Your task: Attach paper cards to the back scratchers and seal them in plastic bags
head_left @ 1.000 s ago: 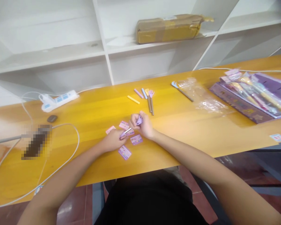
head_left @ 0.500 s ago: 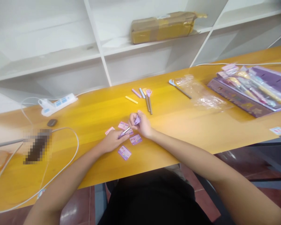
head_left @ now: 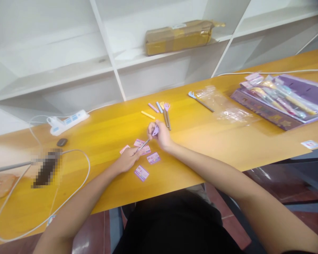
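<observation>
Both my hands are closed on one back scratcher (head_left: 144,144) with a thin metal shaft and a purple claw-shaped head. My left hand (head_left: 127,158) grips its lower end, which the fingers hide. Around the purple head are the fingers of my right hand (head_left: 163,137). Several small pink and purple printed cards (head_left: 142,173) lie below and beside my hands. Just beyond them rest a yellow-headed back scratcher (head_left: 163,110) and a purple-headed one (head_left: 168,114), next to a purple tube (head_left: 153,108), a blue tube (head_left: 159,107) and a yellow tube (head_left: 147,114).
A blue-headed back scratcher (head_left: 201,101) lies at the right near clear plastic bags (head_left: 231,114). Farther right stands a purple box (head_left: 265,109) with wrapped items. At the left are a power strip (head_left: 70,122), a small black object (head_left: 62,142) and a looped white cable (head_left: 88,165).
The purple grip that showed at my left hand is now covered by its fingers, and the scratcher's head has turned slightly. The camera view has shifted a little.
</observation>
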{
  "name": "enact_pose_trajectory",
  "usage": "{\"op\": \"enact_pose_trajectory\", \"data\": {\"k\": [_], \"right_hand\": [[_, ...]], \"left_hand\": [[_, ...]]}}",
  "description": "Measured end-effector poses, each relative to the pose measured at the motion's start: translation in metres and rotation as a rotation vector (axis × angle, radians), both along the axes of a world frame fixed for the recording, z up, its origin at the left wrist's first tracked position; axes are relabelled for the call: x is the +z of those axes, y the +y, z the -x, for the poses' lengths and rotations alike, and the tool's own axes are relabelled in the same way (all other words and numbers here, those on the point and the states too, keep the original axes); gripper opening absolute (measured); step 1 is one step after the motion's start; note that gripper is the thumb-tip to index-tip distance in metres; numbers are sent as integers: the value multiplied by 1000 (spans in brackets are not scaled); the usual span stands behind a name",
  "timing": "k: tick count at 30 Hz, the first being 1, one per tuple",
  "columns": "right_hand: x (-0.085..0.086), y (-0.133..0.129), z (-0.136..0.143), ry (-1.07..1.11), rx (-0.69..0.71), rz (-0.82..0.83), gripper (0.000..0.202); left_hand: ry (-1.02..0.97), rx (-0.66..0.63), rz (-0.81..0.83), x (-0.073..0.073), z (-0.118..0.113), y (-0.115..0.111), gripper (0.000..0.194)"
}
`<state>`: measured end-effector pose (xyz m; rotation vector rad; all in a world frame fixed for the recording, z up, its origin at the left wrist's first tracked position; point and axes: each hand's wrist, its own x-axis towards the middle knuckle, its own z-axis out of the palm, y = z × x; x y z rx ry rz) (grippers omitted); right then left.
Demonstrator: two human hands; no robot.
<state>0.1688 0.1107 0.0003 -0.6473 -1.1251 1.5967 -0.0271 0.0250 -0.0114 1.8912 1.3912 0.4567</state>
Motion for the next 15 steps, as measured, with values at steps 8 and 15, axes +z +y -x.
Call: {"op": "enact_pose_trajectory", "data": {"k": [8, 15], "right_hand": [[108, 90, -130, 76, -397, 181, 50], [186, 78, -256, 212, -573, 94, 49]], "left_hand": [[-49, -56, 47, 2, -1, 7, 62], [-100, -147, 102, 16, -7, 8, 67]]}}
